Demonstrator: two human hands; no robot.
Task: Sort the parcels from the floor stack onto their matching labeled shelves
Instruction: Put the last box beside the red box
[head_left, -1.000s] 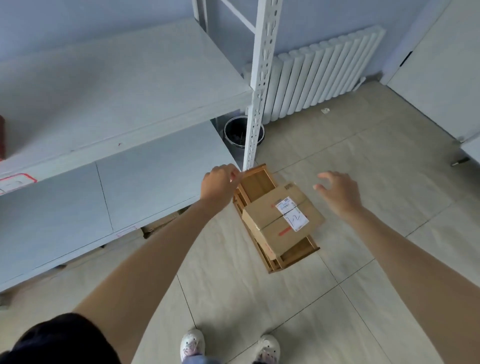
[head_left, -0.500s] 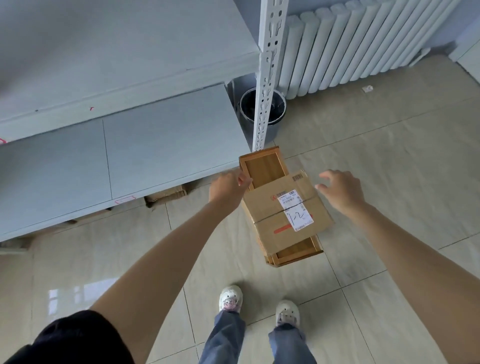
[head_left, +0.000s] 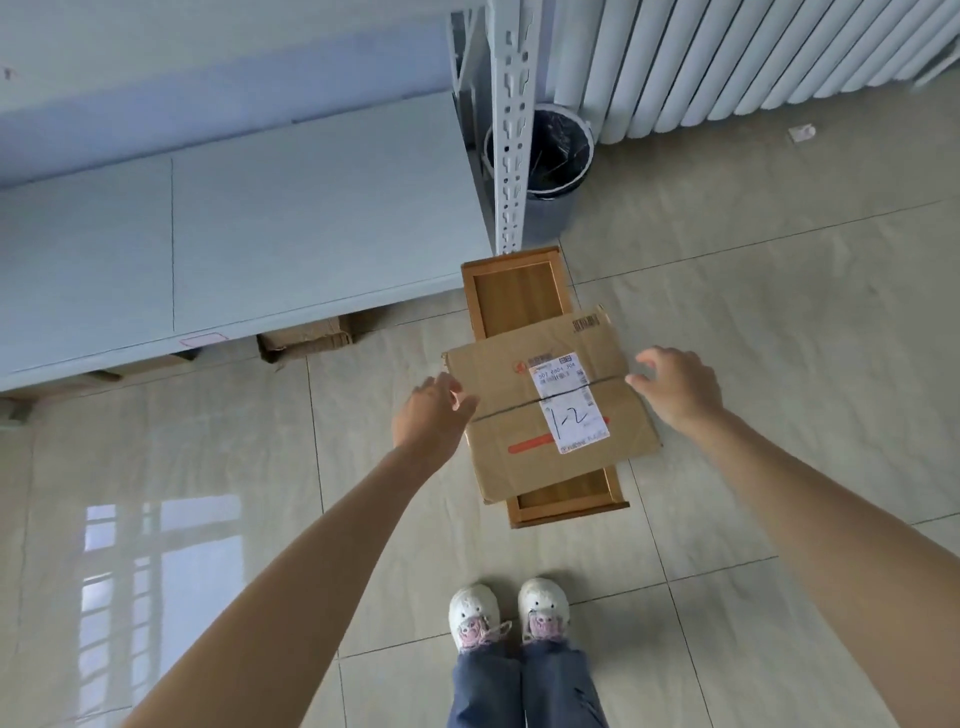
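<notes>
A brown cardboard parcel (head_left: 524, 415) lies on a low wooden tray (head_left: 514, 291) on the floor. Its white label (head_left: 569, 402) is hand-marked "1-2". My left hand (head_left: 431, 413) reaches to the parcel's left edge, fingers loosely bent, at or just short of the cardboard. My right hand (head_left: 675, 387) hovers at the parcel's right edge with fingers spread, holding nothing. The grey shelf board (head_left: 234, 244) stands to the left, with a small pink-edged label (head_left: 202, 340) on its front lip.
A white perforated shelf post (head_left: 511, 130) rises just behind the tray. A black-lined bin (head_left: 550, 171) and a white radiator (head_left: 727, 57) stand beyond it. Cardboard pieces (head_left: 304, 340) lie under the shelf. My feet (head_left: 506, 613) stand on the tiled floor.
The view has tilted down and come closer to the parcel. Both hands have dropped towards the parcel's two side edges.
</notes>
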